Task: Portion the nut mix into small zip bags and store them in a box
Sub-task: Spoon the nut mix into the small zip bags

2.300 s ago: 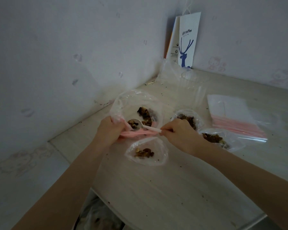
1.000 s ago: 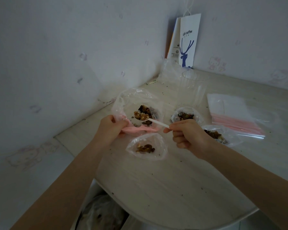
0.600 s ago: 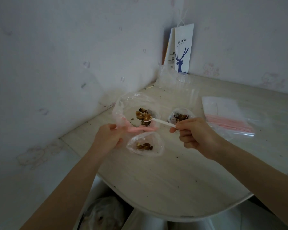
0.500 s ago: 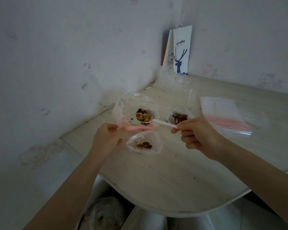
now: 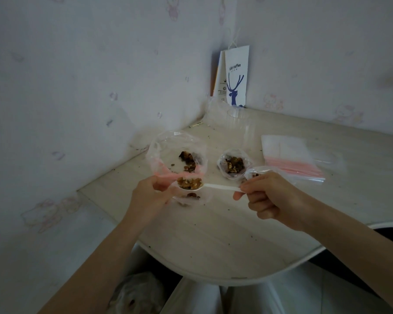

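- Left hand (image 5: 150, 196) is pinching the pink zip strip of the big bag (image 5: 175, 150) and pulling the mouth wide. I'm guessing that's so the spoon can get in and out without snagging on the plastic.
- Right hand (image 5: 268, 196) is gripping the very end of the white plastic spoon (image 5: 216, 186), with the fingers curled around the handle. It's keeping the spoon roughly level, which makes sense since the bowl is heaped.
- The nut mix (image 5: 189, 182) is sitting on the spoon just in front of the big bag's mouth, hanging right above a small bag (image 5: 191, 197) that's lying on the table with a bit of mix in it. That looks like the next drop-off point to me.
- More mix is lying at the bottom of the big bag, and a filled bag (image 5: 233, 166) is standing beside it. Another one is peeking out behind the right knuckles.
- The stack of empty zip bags (image 5: 288, 155) is waiting off to the right, well apart from the scooping.
- Room-wise, the wall (image 5: 77, 109) is crowding the big bag on the left. The table (image 5: 213, 234) is curving away near the person, with plenty of bare top in front for moving the spoon.
- A clear cup (image 5: 236, 114) and a paper coffee bag (image 5: 235, 75) are parked in the back corner, out of the way.
- I'm not spotting the storage box anywhere.
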